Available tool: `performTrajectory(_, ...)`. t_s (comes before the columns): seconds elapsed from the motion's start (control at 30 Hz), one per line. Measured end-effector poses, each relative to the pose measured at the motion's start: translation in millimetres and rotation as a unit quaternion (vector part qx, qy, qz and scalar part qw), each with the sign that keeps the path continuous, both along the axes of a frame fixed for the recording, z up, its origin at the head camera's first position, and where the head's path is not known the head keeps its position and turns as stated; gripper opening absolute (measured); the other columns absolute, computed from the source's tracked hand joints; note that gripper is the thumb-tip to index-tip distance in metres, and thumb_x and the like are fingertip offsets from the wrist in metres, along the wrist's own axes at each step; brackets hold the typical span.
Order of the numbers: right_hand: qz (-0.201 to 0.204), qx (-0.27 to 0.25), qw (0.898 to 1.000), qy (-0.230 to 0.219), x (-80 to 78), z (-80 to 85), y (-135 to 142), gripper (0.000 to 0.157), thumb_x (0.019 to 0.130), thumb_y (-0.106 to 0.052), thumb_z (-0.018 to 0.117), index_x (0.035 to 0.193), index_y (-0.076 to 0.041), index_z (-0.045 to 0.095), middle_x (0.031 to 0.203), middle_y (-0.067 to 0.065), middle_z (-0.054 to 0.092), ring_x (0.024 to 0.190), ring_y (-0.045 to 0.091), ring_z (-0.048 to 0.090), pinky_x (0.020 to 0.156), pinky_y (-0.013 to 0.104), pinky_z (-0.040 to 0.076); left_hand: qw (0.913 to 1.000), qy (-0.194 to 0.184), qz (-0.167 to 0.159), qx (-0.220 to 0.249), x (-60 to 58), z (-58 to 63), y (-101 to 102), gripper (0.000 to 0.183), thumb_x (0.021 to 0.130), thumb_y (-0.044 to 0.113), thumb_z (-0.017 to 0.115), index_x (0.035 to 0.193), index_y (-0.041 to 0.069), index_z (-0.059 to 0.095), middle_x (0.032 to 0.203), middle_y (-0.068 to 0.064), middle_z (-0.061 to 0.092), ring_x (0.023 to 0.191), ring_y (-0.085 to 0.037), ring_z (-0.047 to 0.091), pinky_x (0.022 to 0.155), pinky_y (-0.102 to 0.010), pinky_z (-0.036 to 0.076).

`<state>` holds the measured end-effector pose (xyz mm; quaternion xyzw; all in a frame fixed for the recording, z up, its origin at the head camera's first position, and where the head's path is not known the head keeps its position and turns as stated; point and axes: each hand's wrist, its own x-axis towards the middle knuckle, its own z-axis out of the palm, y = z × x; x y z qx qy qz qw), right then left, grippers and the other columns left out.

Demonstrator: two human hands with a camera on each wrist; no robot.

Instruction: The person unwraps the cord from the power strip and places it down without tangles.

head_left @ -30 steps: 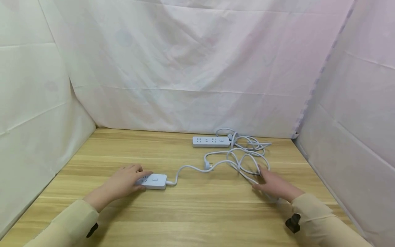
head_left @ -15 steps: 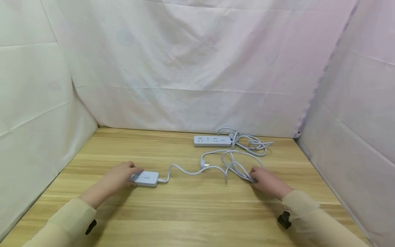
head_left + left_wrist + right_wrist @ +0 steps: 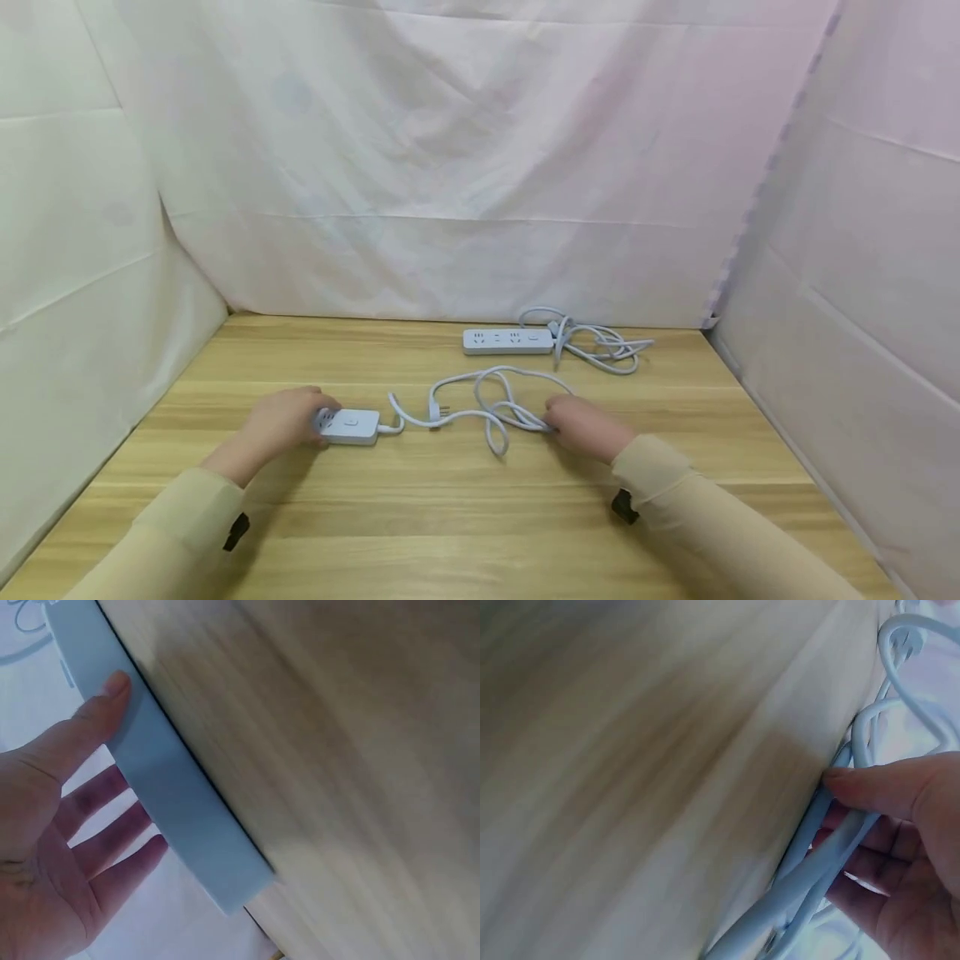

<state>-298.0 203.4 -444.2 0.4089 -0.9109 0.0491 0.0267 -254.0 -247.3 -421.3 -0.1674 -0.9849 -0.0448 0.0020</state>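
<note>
On the left of the wooden table my left hand point(image 3: 281, 425) grips a white power strip point(image 3: 358, 427) by its left end. In the left wrist view the thumb lies along one long side of the power strip point(image 3: 172, 787) and the fingers reach the other side. Its cord point(image 3: 495, 414) runs right in loose loops, with the plug point(image 3: 435, 412) lying among them. My right hand point(image 3: 588, 427) holds the bunched loops at their right end. In the right wrist view several strands of cord point(image 3: 810, 874) pass between the thumb and fingers.
A second white power strip point(image 3: 508, 341) lies at the back of the table point(image 3: 465, 533), its tangled cord point(image 3: 607, 348) to its right. A white cloth point(image 3: 450, 167) hangs behind the table, with more cloth along both sides.
My right hand has closed on the cord loops and moved left, bunching them and carrying the plug left, apart from the rear cord. My left hand and its power strip have shifted slightly left.
</note>
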Motion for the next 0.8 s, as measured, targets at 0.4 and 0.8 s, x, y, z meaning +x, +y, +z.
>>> performTrajectory(0.4, -0.008, 0.047, 0.997, 0.057, -14.2, 3.6, -91, 0.021, 0.08, -0.009, 0.072, 0.064, -0.017, 0.06, 0.062, -0.006, 0.052, 0.056, 0.015, 0.049, 0.055, 0.032, 0.044, 0.9996, -0.016, 0.02, 0.013, -12.8, 5.3, -21, 0.05, 0.06, 0.018, 0.092, 0.105, 0.008, 0.07, 0.109, -0.017, 0.067, 0.099, -0.039, 0.062, 0.078, -0.056, 0.048)
performTrajectory(0.8, -0.031, 0.039, 0.998, 0.043, -46.5, -3.8, -150, 0.019, 0.089, -0.019, 0.068, 0.07, -0.019, 0.069, 0.067, -0.008, 0.054, 0.059, 0.011, 0.049, 0.055, 0.028, 0.044, 0.9985, -0.023, 0.04, 0.029, -35.9, 2.1, -47, 0.046, 0.063, 0.015, 0.09, 0.103, 0.007, 0.069, 0.108, -0.02, 0.066, 0.099, -0.041, 0.061, 0.079, -0.059, 0.046)
